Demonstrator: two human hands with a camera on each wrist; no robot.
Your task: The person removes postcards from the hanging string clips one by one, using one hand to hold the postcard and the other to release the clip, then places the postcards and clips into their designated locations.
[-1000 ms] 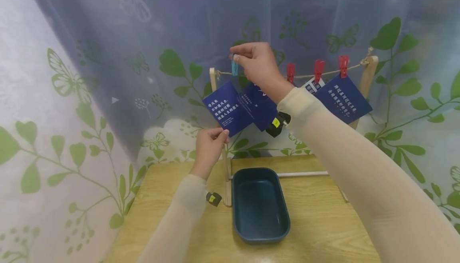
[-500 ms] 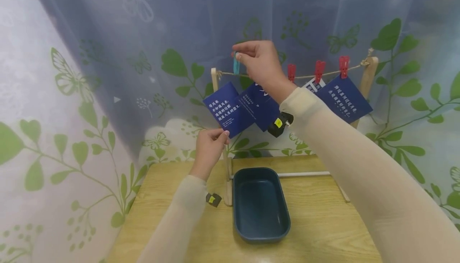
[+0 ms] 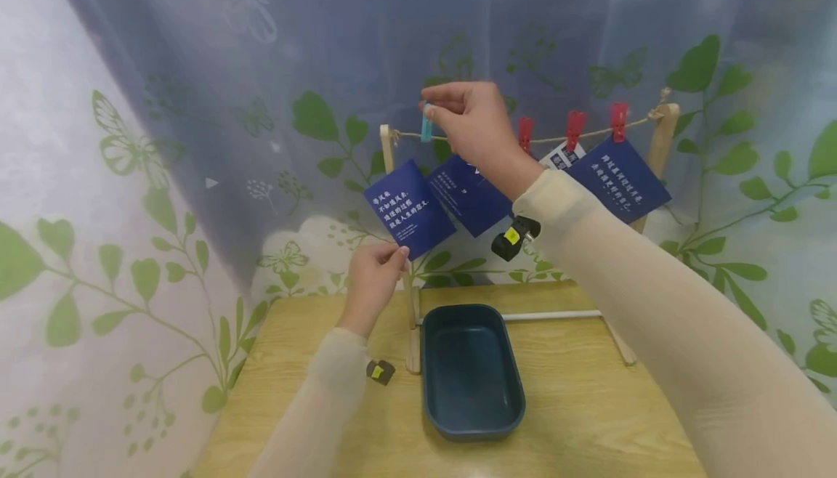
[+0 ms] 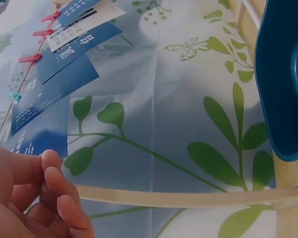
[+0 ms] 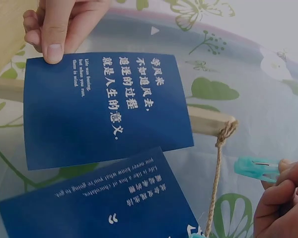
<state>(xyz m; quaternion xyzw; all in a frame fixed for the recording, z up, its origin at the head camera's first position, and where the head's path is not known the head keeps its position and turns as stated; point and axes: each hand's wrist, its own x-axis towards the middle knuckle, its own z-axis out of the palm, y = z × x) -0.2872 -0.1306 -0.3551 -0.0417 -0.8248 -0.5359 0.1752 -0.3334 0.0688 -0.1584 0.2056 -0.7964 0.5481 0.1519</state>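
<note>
My left hand [image 3: 373, 285] pinches the lower corner of a dark blue card with white writing [image 3: 410, 209], thumb over its face in the right wrist view. My right hand [image 3: 480, 126] holds a light blue clothespin [image 5: 256, 167] between thumb and fingers, near the left end of the rope [image 5: 214, 191]. In the right wrist view that clothespin is apart from the rope. A second blue card [image 5: 99, 206] hangs beside the held card, with a teal clothespin [image 4: 13, 95] at its top in the left wrist view.
Red clothespins [image 3: 575, 129] hold more cards [image 3: 617, 180] farther right along the rope. The rope runs between wooden posts [image 3: 663, 129]. A dark blue-green basin [image 3: 474, 431] stands on the wooden table [image 3: 294, 391], before a white crossbar [image 3: 552, 315]. A patterned curtain [image 3: 327, 20] hangs behind.
My left hand and its card have shifted slightly down and left, drawing the card off its overlap with the neighbouring card. My right hand keeps the clothespin at nearly the same spot.
</note>
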